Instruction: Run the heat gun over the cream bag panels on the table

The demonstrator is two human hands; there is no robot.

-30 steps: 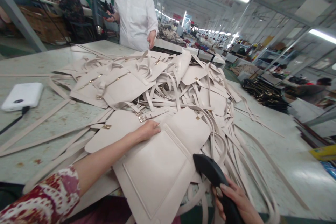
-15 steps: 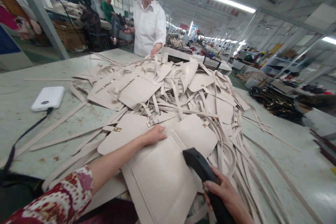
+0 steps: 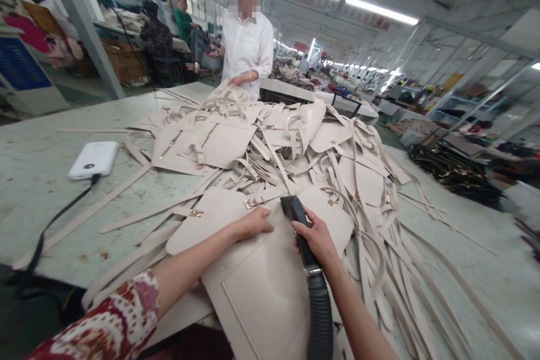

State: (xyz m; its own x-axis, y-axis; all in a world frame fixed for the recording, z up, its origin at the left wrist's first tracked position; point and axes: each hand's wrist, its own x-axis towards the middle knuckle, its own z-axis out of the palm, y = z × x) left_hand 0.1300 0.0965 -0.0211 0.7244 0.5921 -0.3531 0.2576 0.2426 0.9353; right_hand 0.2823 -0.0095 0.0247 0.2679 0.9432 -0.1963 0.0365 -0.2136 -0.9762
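Over beige panel (image 3: 265,292), right hand (image 3: 317,237) gripping black nozzle (image 3: 295,210)

I see the left forearm (image 3: 196,264) slanting in from the near left, the left hand (image 3: 255,223) palm down with fingers toward the right. Near it, the right hand (image 3: 315,235) curls in a grip, the right forearm (image 3: 354,298) reaching from the near right.

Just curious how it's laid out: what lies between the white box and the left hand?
Beige straps and a beige flap on the table, in the head view.
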